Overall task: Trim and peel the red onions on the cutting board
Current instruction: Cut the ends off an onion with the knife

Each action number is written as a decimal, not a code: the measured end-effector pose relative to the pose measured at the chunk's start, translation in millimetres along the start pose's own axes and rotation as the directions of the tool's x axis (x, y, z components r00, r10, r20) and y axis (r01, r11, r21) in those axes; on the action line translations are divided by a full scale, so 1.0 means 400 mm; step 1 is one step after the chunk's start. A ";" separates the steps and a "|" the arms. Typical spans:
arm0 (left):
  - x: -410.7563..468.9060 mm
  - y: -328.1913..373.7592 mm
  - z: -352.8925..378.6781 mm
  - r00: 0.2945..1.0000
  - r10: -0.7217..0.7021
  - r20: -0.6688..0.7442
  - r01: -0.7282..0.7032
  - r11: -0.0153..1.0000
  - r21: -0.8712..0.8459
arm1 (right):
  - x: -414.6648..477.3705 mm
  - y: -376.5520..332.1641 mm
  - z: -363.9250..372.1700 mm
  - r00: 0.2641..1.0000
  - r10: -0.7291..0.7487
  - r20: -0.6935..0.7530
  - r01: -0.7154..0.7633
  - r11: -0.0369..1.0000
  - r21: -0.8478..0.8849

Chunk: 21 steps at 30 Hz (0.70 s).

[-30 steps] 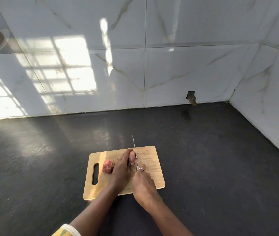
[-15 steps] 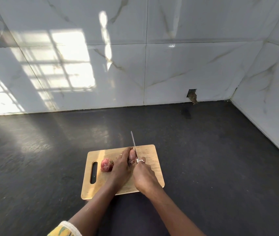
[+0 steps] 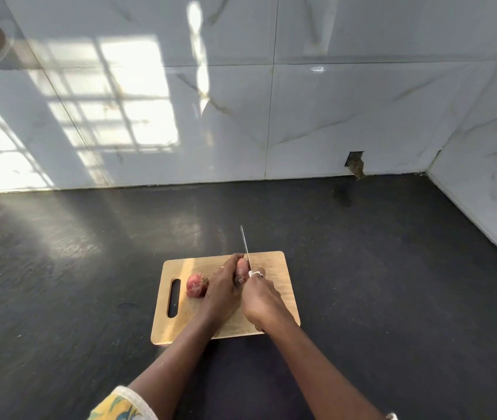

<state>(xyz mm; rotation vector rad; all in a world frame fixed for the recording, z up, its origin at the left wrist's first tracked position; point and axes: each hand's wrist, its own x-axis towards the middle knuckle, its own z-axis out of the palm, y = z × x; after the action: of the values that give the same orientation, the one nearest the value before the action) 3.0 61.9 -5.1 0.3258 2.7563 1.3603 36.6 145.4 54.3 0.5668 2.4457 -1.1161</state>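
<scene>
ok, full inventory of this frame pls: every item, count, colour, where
rectangular wooden cutting board: 1, light tan, on the countertop, handle slot at its left end
loose red onion: 1, red-pink, on the board between the slot and the left hand
held red onion: 1, pinkish-brown, on the board under the left fingers
thin steel knife: 1, silver, blade at the held onion's right side, tip pointing away
dark stone countertop: 1, black-grey, lower frame
glossy marble-look wall tiles: several, white with grey veins, behind and right
ragged hole: 1, dark, wall base
patterned sleeve: 1, yellow, left forearm
left hand: 1, grips the held onion
right hand: 1, grips the knife handle
</scene>
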 end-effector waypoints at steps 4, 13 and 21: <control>-0.001 0.000 0.001 1.000 -0.002 -0.006 0.002 1.000 0.003 | 0.001 -0.002 -0.002 1.000 -0.017 -0.005 0.017 0.999 -0.048; -0.001 0.000 0.001 1.000 -0.022 0.002 0.022 1.000 0.000 | -0.019 0.012 0.002 1.000 0.010 -0.003 -0.010 0.995 -0.103; -0.003 -0.017 0.009 1.000 -0.013 -0.015 0.013 1.000 0.006 | -0.027 0.031 0.000 1.000 -0.003 0.011 0.004 0.997 -0.074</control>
<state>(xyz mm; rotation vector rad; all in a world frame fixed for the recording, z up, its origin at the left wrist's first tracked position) 3.3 60.4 -12.7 0.2982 2.7705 1.3573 51.9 150.7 52.2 0.5327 2.4685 -1.0221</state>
